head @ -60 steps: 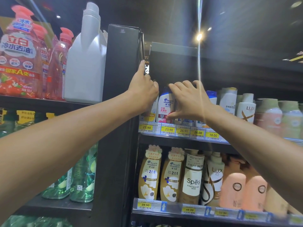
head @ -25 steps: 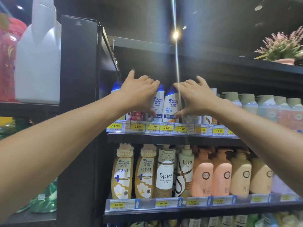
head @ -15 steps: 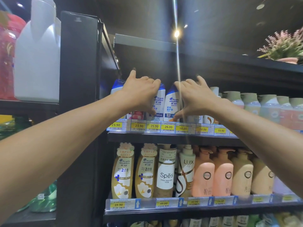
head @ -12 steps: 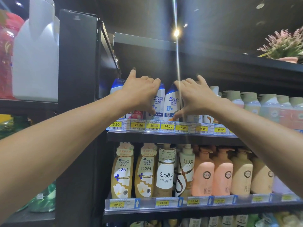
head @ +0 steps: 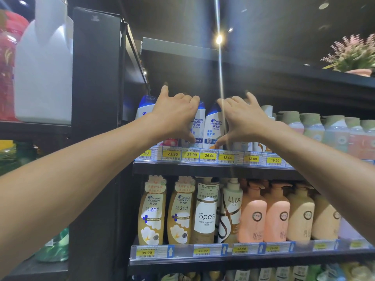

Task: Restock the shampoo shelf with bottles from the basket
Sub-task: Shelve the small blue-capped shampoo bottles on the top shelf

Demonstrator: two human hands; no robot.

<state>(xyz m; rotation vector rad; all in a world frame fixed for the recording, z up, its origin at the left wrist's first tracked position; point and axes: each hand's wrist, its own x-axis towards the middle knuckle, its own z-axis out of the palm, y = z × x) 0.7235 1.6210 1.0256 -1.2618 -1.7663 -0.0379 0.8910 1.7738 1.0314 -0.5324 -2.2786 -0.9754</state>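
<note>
Off the post, left hand joins right hand gripping white, blue-capped bottles.

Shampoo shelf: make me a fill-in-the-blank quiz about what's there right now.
1. The tag under the Spes bottle reads ____.
2. The bottle showing between the left hand and right hand says head & ____.
3. That bottle's cap is ____.
Missing words: 49.00, shoulders, blue.
</note>
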